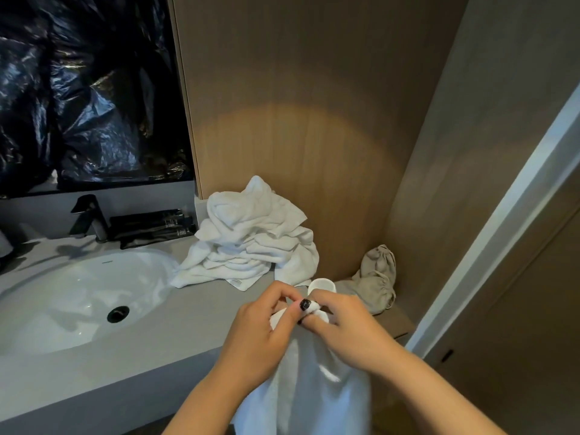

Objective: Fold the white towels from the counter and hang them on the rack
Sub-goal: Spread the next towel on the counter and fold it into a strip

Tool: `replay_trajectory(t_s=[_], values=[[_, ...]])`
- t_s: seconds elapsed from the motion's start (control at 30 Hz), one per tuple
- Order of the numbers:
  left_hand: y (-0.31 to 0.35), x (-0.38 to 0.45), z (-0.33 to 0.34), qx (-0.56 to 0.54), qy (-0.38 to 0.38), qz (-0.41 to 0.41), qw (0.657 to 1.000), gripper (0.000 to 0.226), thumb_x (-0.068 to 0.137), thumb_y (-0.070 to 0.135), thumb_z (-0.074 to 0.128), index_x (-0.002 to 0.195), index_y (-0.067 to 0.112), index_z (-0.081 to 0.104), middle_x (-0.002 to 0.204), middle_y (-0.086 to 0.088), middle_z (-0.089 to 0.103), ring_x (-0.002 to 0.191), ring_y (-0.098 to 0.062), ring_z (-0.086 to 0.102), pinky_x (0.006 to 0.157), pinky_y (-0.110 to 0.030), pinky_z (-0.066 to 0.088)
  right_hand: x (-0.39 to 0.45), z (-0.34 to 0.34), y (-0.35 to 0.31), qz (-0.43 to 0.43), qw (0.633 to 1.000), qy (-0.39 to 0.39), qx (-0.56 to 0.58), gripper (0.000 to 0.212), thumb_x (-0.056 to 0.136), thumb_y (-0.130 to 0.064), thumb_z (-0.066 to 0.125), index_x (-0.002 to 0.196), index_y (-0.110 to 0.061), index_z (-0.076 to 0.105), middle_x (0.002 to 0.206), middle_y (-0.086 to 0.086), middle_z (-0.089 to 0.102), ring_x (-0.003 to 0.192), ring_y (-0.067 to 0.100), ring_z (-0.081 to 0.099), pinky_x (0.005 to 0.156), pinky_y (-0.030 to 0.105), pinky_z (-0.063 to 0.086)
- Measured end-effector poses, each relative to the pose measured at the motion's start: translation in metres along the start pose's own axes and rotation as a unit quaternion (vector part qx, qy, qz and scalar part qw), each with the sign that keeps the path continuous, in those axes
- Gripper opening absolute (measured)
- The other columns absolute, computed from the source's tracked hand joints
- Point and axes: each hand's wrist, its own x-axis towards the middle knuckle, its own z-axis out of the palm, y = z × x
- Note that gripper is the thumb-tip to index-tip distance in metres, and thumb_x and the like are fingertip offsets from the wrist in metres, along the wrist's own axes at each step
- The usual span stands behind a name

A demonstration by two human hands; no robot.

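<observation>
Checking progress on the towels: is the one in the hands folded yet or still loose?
Still loose. The towel hangs in uneven drapes below the left hand and right hand, which pinch its top edge together.

Left hand (257, 337): we see its back, fingers curled, thumb and fingertips pinching the gathered top of a white towel (301, 397).
Right hand (342, 328): knuckles up, fingers curled round the same bunched corner, touching the left hand.
Thumb: 1 dark-painted nail shows where the 2 hands meet.
Forearms: both bare, rising from the bottom edge and angling inward so the 2 wrists converge.
</observation>
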Motion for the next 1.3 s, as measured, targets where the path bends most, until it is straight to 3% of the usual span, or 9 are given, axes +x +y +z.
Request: replay_trajectory(t_s=[0.1, 0.37, 0.6, 0.7, 0.83, 0.93, 1.07, 1.17, 1.3], values=[[-0.01, -0.003, -0.005, -0.014, 0.0, -0.03, 0.999, 0.007, 0.092, 0.032, 0.066, 0.092, 0.035, 0.06, 0.057, 0.01, 0.051, 0.055, -0.007, 0.045, 0.052, -0.019, 0.032, 0.005, -0.001, 0.0, -0.003, 0.999, 0.023, 0.027, 0.019, 0.092, -0.027, 0.063, 0.077, -0.015, 0.059, 0.066, -0.003, 0.055, 0.06, 0.006, 0.045, 0.055, 0.023, 0.033], [-0.034, -0.018, 0.007, -0.024, -0.064, -0.083, 0.994, 0.006, 0.089, 0.039, 0.066, 0.091, 0.035, 0.063, 0.071, 0.005, 0.061, 0.062, -0.007, 0.049, 0.059, -0.019, 0.036, 0.014, -0.043, 0.017, 0.041, 0.983, 0.173, 0.041, 0.032, 0.093, -0.012, 0.059, 0.063, -0.018, 0.05, 0.058, -0.009, 0.045, 0.056, 0.004, 0.042, 0.052, 0.018, 0.031], [-0.047, -0.019, 0.018, -0.052, -0.033, -0.149, 0.987, 0.023, 0.087, 0.012, 0.072, 0.077, 0.032, 0.069, 0.061, 0.005, 0.059, 0.058, -0.003, 0.047, 0.055, -0.016, 0.033, 0.003, -0.083, 0.04, 0.137, 0.934, 0.318, 0.089, 0.026, 0.096, -0.016, 0.055, 0.07, -0.015, 0.054, 0.065, -0.003, 0.05, 0.062, 0.012, 0.047, 0.056, 0.024, 0.034], [-0.043, -0.012, 0.02, -0.051, -0.017, -0.127, 0.99, 0.023, 0.089, 0.015, 0.069, 0.077, 0.033, 0.066, 0.06, 0.011, 0.057, 0.058, -0.005, 0.049, 0.054, -0.014, 0.034, -0.001, -0.081, 0.04, 0.132, 0.959, 0.245, 0.05, 0.009, 0.093, -0.024, 0.061, 0.097, -0.031, 0.066, 0.086, -0.015, 0.061, 0.081, 0.006, 0.058, 0.061, 0.015, 0.038], [-0.034, 0.0, 0.023, -0.027, -0.065, -0.085, 0.994, 0.012, 0.091, 0.026, 0.069, 0.08, 0.031, 0.067, 0.069, 0.009, 0.064, 0.063, -0.003, 0.052, 0.059, -0.017, 0.038, -0.006, -0.05, 0.034, 0.073, 0.996, 0.04, -0.017, 0.073, 0.083, -0.031, 0.075, 0.136, -0.06, 0.033, 0.097, -0.022, 0.057, 0.073, -0.012, 0.053, 0.064, 0.011, 0.045], [-0.028, 0.008, 0.023, 0.0, -0.13, -0.049, 0.99, 0.014, 0.092, 0.028, 0.067, 0.08, 0.034, 0.07, 0.075, 0.015, 0.068, 0.069, -0.002, 0.06, 0.064, -0.018, 0.043, 0.0, -0.019, 0.034, 0.028, 0.996, -0.07, -0.054, 0.081, 0.082, -0.037, 0.072, 0.141, -0.065, 0.024, 0.128, -0.013, 0.062, 0.107, -0.004, 0.058, 0.091, 0.023, 0.05], [-0.028, 0.009, 0.017, 0.02, -0.127, -0.042, 0.991, 0.003, 0.089, 0.034, 0.068, 0.087, 0.034, 0.069, 0.077, 0.014, 0.07, 0.073, -0.008, 0.063, 0.068, -0.026, 0.048, 0.009, -0.008, 0.032, -0.01, 0.992, -0.102, -0.07, 0.014, 0.089, -0.03, 0.064, 0.102, -0.031, 0.071, 0.091, -0.007, 0.072, 0.079, 0.004, 0.06, 0.069, 0.026, 0.048], [-0.031, 0.006, 0.011, 0.008, -0.089, -0.064, 0.994, 0.008, 0.082, 0.041, 0.073, 0.086, 0.035, 0.069, 0.07, 0.008, 0.067, 0.064, -0.008, 0.056, 0.06, -0.021, 0.042, 0.01, -0.004, 0.035, 0.006, 0.995, -0.073, -0.067, 0.018, 0.092, -0.032, 0.061, 0.086, -0.018, 0.07, 0.077, 0.002, 0.067, 0.069, 0.015, 0.056, 0.063, 0.035, 0.042], [-0.044, 0.005, 0.003, 0.097, -0.109, -0.115, 0.983, 0.011, 0.08, 0.039, 0.076, 0.081, 0.032, 0.067, 0.07, 0.009, 0.063, 0.066, -0.009, 0.055, 0.058, -0.021, 0.038, 0.014, -0.01, 0.045, 0.047, 0.999, -0.006, -0.026, 0.011, 0.092, -0.023, 0.063, 0.088, -0.022, 0.073, 0.071, -0.005, 0.064, 0.064, 0.005, 0.053, 0.057, 0.024, 0.038]])
